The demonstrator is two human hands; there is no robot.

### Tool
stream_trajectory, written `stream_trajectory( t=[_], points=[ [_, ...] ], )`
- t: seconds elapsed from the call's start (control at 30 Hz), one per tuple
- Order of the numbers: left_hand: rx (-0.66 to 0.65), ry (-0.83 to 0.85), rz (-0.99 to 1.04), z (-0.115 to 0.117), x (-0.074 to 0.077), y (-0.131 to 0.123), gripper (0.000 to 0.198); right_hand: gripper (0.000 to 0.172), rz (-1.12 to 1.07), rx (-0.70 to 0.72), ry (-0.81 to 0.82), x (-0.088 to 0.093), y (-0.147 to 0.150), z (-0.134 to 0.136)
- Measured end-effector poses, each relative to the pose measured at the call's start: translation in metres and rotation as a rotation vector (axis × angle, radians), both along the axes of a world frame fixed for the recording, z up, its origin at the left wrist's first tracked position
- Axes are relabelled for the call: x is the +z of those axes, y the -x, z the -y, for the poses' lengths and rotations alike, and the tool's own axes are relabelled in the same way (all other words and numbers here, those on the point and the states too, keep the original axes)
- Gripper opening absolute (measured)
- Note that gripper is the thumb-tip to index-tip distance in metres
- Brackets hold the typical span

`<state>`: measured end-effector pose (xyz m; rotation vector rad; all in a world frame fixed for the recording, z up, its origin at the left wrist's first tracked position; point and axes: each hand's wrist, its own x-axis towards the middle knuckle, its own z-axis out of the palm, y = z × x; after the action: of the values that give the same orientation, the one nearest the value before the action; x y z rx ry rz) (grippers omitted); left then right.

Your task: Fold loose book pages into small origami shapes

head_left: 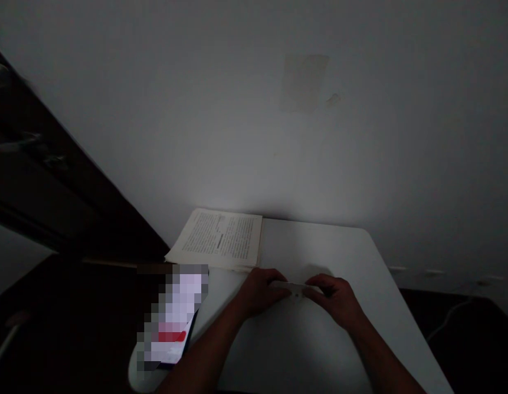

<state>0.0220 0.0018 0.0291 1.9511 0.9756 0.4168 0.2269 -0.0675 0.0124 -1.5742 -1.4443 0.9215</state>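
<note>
Between both hands, a thin pale flat piece point(297, 287) with a small dark spot is held level, just above the white table; its kind is too dim to make out. My left hand point(262, 291) pinches its left end between thumb and fingers. At the right end, my right hand point(334, 295) grips it in the same way. The two hands are a short distance apart, with the middle of the piece showing between them. Beyond my left hand lies a stack of printed pages point(221, 238).
A lit phone or tablet point(175, 317), its screen blurred out, sits at the left edge of the white table point(319, 241). Behind the table rises a pale wall point(221, 109). On the left is a dark door point(52, 175); a cable point(450, 314) runs low on the right.
</note>
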Motion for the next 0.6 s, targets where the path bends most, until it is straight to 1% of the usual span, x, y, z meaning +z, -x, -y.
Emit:
stream_trajectory(
  t=[0.17,0.27,0.33,0.47,0.53,0.6],
  points=[
    [-0.028,0.007,0.029,0.003,0.002,-0.001,0.027,0.019,0.029,-0.005,0.023,-0.001,0.003,0.001],
    [-0.027,-0.003,0.013,0.005,0.005,-0.001,0.025,0.023,-0.033,-0.006,0.038,-0.002,0.005,0.002],
    [-0.016,-0.017,0.016,0.005,0.006,-0.001,0.025,0.025,-0.015,0.011,0.040,-0.001,0.007,0.003],
    [-0.021,-0.046,-0.012,0.008,0.007,-0.003,0.031,0.016,0.034,0.063,0.024,0.004,0.010,0.003],
    [-0.027,-0.077,-0.057,0.009,0.007,-0.003,0.028,0.020,-0.019,0.055,0.025,0.004,0.011,0.003],
    [-0.014,-0.096,-0.069,0.009,0.007,-0.004,0.024,0.030,-0.101,0.030,0.041,0.004,0.010,0.003]
  ],
)
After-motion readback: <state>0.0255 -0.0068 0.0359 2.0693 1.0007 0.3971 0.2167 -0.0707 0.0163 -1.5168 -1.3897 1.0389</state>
